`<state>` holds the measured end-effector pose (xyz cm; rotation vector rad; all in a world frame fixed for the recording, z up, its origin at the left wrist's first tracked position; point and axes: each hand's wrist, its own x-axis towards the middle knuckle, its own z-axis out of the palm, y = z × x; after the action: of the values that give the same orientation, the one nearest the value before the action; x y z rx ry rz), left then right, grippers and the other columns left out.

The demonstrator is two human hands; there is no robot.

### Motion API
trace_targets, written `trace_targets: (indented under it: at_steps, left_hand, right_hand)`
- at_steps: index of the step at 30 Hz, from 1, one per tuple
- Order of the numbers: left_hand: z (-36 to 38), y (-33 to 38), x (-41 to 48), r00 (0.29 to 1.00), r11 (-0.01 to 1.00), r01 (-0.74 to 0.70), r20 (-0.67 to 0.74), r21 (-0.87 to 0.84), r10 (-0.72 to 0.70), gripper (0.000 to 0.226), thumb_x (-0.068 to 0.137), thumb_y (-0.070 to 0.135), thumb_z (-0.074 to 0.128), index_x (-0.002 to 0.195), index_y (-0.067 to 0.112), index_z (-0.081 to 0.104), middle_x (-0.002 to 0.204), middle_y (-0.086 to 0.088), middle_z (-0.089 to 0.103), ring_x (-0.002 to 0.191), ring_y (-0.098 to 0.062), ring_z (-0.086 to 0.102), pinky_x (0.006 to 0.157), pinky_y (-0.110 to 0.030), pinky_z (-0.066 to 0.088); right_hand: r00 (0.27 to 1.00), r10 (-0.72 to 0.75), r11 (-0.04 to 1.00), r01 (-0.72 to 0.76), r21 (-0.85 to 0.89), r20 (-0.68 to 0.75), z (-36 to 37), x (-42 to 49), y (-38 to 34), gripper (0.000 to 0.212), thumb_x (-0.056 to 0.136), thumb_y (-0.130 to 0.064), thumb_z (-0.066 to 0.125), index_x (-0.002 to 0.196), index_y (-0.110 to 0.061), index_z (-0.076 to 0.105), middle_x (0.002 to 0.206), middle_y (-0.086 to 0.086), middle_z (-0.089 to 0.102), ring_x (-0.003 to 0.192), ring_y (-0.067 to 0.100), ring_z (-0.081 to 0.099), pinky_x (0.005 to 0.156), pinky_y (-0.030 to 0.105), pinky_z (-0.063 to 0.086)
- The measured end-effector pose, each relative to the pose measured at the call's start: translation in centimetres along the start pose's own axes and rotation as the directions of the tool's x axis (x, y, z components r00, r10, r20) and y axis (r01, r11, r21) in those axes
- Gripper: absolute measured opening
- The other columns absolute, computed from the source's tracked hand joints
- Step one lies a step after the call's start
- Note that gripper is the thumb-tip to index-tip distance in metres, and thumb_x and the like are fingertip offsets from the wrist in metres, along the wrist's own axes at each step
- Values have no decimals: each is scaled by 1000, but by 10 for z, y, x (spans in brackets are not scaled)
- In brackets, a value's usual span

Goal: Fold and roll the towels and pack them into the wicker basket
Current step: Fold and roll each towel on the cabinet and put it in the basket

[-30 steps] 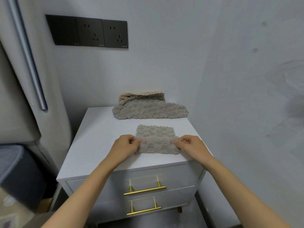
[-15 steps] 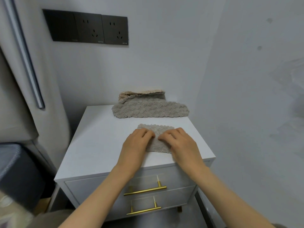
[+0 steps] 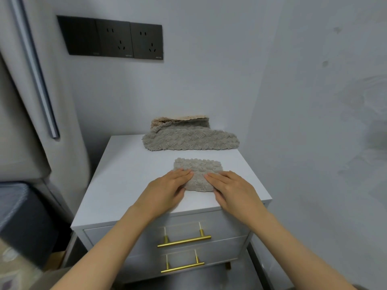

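Two hands flat on a folded towel (image 3: 200, 166)
Both the left hand (image 3: 167, 190) and right hand (image 3: 231, 190) press its near half with straight fingers, neither grip closed on it, fingertips almost meeting. It sits at the front of the white surface (image 3: 117, 174); a pile (image 3: 188, 140) of more lies along the back edge.

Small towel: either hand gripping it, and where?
Nothing gripped: left hand and right hand lie flat, fingers straight, pressing the near half of the small towel onto the nightstand.
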<state>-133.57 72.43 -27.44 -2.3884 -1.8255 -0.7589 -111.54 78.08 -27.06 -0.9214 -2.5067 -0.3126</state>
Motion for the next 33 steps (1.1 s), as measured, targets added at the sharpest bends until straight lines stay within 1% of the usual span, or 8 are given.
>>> trace_targets:
  at_steps: [7, 12, 14, 17, 23, 27, 29, 33]
  left_hand:
    - [-7, -3, 3, 972, 922, 216, -17, -321, -234, 40, 87, 19, 59, 125, 30, 63, 114, 14, 68, 92, -1, 60, 80, -7, 41]
    - [-13, -2, 7, 932, 817, 338, 47, -467, -359, 21, 85, 35, 58, 87, 21, 73, 74, 7, 68, 68, -9, 58, 70, -28, 45]
    - [-14, 0, 9, 907, 783, 398, 75, -478, -415, 35, 88, 38, 57, 62, 14, 56, 56, 2, 51, 54, -9, 42, 58, -27, 35]
    - [-15, 3, 13, 856, 750, 496, 104, -439, -506, 43, 91, 32, 58, 55, 14, 40, 50, 4, 38, 49, -9, 33, 48, -19, 25]
    - [-10, 10, 20, 809, 744, 574, 93, -343, -581, 42, 88, 31, 57, 56, 16, 34, 54, 1, 37, 55, -16, 36, 49, -25, 24]
    - [-9, 11, 23, 794, 742, 601, 115, -298, -597, 24, 90, 37, 55, 84, 14, 50, 81, -6, 60, 78, -22, 55, 62, -29, 37]
    - [-10, 12, 23, 804, 770, 594, 142, -231, -577, 31, 94, 37, 50, 77, 12, 44, 73, -5, 55, 74, -24, 51, 57, -28, 33]
    - [-16, 16, 23, 822, 811, 559, 244, -172, -515, 42, 99, 40, 42, 66, 15, 36, 65, 1, 42, 66, -20, 40, 53, -24, 27]
  right_hand:
    - [951, 164, 936, -234, 264, 262, -9, 3, 15, 47, 96, -14, 46, 141, -30, 45, 128, -9, 57, 123, 14, 43, 96, 28, 39]
    - [866, 320, 672, -494, 552, 385, -15, 9, 19, 21, 98, -22, 46, 113, -30, 57, 91, 5, 52, 99, 16, 38, 74, 19, 35]
    - [843, 371, 610, -537, 582, 389, -18, 11, 21, 11, 97, -26, 48, 91, -28, 57, 81, 3, 52, 84, 16, 43, 64, 20, 33]
    - [804, 409, 564, -594, 573, 432, -22, 14, 23, 21, 95, -31, 54, 75, -22, 53, 69, -4, 51, 65, 10, 45, 60, 20, 33]
    - [683, 555, 576, -728, 372, 476, -21, 22, 22, 22, 86, -44, 59, 75, -25, 61, 85, -7, 68, 92, 15, 60, 84, 31, 46]
    - [636, 564, 625, -745, 232, 527, -22, 30, 24, 30, 86, -49, 55, 72, -22, 58, 77, -2, 65, 81, 18, 58, 74, 29, 46]
    - [614, 548, 623, -753, 212, 568, -22, 33, 23, 37, 89, -45, 54, 65, -16, 55, 66, 2, 58, 69, 21, 52, 61, 26, 38]
    - [612, 537, 596, -762, 252, 581, -23, 35, 14, 37, 95, -34, 44, 66, -11, 47, 77, 7, 58, 88, 27, 51, 74, 28, 32]
